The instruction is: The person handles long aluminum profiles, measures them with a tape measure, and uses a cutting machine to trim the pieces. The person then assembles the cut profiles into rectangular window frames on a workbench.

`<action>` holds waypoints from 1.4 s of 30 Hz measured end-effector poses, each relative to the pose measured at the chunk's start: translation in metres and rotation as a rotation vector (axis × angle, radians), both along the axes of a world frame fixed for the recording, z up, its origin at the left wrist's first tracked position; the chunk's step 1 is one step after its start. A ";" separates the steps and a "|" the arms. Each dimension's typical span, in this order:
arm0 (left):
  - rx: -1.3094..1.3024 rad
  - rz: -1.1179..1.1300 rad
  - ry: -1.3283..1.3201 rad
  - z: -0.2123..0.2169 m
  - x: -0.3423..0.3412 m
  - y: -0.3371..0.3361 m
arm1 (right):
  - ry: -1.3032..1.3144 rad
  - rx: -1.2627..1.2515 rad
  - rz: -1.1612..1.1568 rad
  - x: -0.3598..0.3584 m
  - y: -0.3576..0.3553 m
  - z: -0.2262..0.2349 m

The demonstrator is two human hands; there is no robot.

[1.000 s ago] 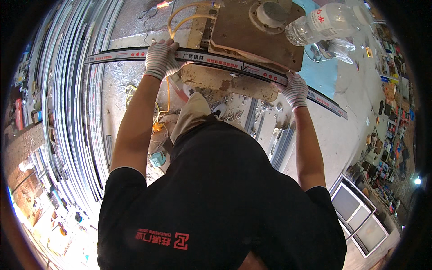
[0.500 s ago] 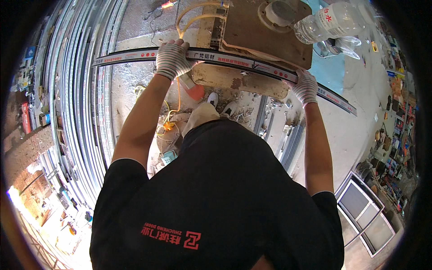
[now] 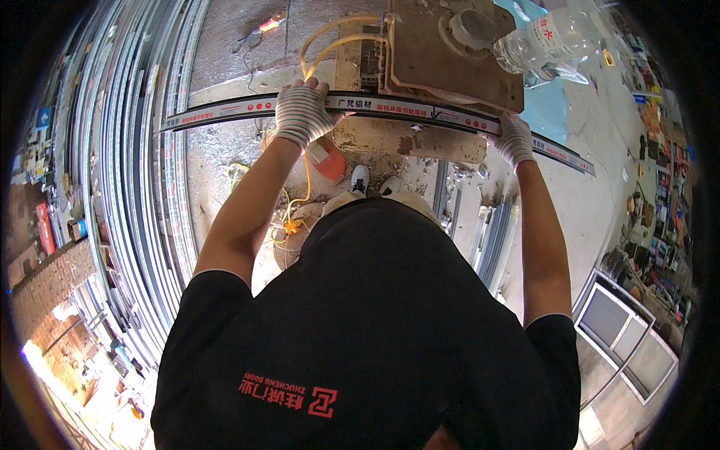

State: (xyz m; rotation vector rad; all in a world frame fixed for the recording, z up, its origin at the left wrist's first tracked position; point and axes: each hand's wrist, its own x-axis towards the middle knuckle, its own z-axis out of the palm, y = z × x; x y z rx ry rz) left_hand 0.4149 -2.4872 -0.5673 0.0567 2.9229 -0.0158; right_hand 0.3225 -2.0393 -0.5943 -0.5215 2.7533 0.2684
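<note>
A long, dark aluminium profile with a pale printed film along its face stretches crosswise before me. My left hand, in a grey-and-white striped glove, is closed around it left of the middle. Farther right, my right hand, gloved alike, grips the same bar, its fingertips partly hidden behind it. Both ends of the profile stick out past my hands. Just beyond it stands a brown metal machine with a round cap on top, whose near edge the bar passes.
A clear plastic bottle lies on the machine's right side. Yellow hoses loop from its left. Many long profiles fill the floor at left. An orange-red dustpan-like piece lies near my shoes. Framed panels stand at lower right.
The view has shifted slightly, and the profile runs more level, its left end lower and its right end higher in the picture. Both hands keep their hold on it.
</note>
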 end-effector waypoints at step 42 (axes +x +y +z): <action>0.248 -0.231 0.378 0.031 0.085 -0.004 | 0.189 -0.313 0.011 0.124 0.030 0.031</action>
